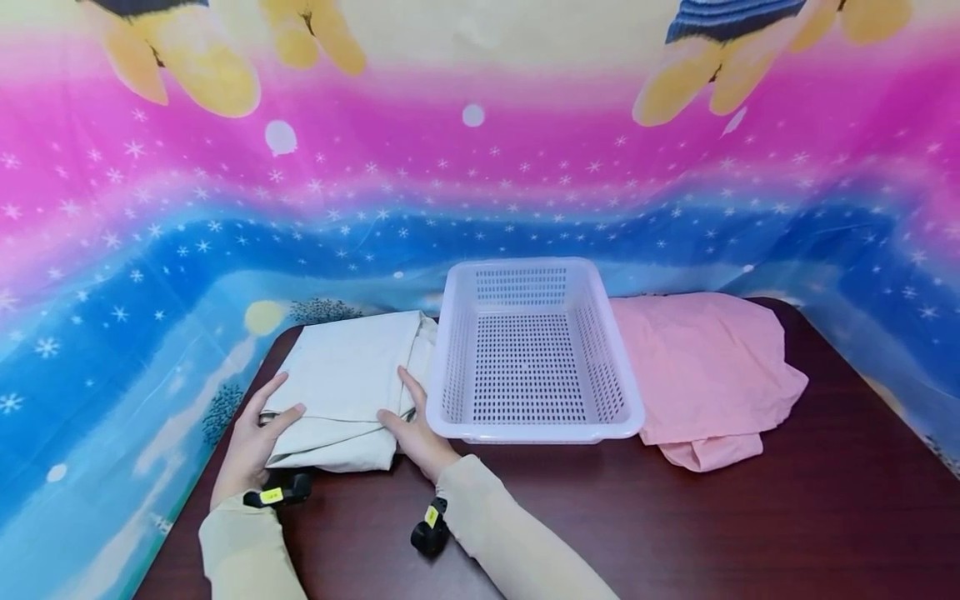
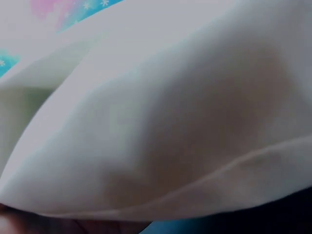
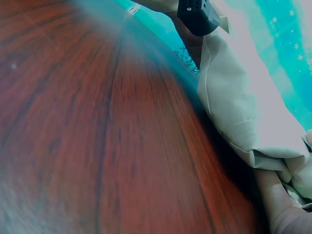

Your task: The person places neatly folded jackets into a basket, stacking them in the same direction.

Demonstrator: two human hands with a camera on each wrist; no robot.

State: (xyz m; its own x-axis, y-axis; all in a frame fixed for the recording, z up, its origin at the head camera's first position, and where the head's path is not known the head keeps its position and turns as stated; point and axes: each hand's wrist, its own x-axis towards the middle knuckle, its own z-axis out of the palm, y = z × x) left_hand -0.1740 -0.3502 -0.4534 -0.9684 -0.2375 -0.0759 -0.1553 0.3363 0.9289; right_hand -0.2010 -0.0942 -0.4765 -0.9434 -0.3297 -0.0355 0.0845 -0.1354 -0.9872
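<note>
Because the folded off-white fabric bundle [image 1: 337,371] looks light and floppy, its side edges suit holding; it sits between the gripping fingers of the left hand [image 1: 251,442] and right hand [image 1: 422,437], thumbs on top. Beside the right fingers, a white perforated plastic basket [image 1: 525,431] may obstruct; beyond lies folded pink cloth [image 1: 705,367] on the reddish-brown wooden desk [image 1: 750,533].

Plain lt. beige long sleeves [image 1: 521,533] on both arms, ending approx. at the wrists; L hand [image 1: 247,450] & R hand [image 1: 422,435] bare. L wrist cam [image 1: 302,487] & R wrist cam [image 1: 429,540]: blk., rounded housings, each w/ a yellow label [image 1: 272,495] (dk. print, illegible).
</note>
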